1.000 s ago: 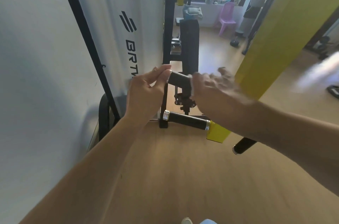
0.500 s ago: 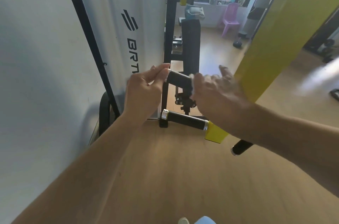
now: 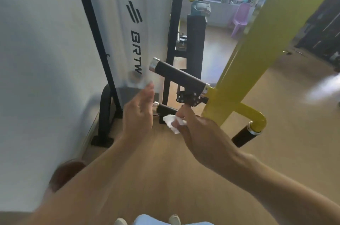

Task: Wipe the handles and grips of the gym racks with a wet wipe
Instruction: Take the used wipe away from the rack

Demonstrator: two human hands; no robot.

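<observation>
left hand (image 3: pixel 138 112) mid-frame, fingers straight, holding nothing; right hand (image 3: pixel 195 126) just right of it, fingers pinching a wet wipe (image 3: pixel 172 122).

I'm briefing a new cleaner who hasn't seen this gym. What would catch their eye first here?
Probably the bright yellow rack post slanting across the right side, with a black upper grip sticking out leftward from it at mid-frame. Just below, the right hand pinches a white wet wipe in front of the lower grip, while the left hand hangs open beside it. On the left stands a white panel with black lettering.
</observation>
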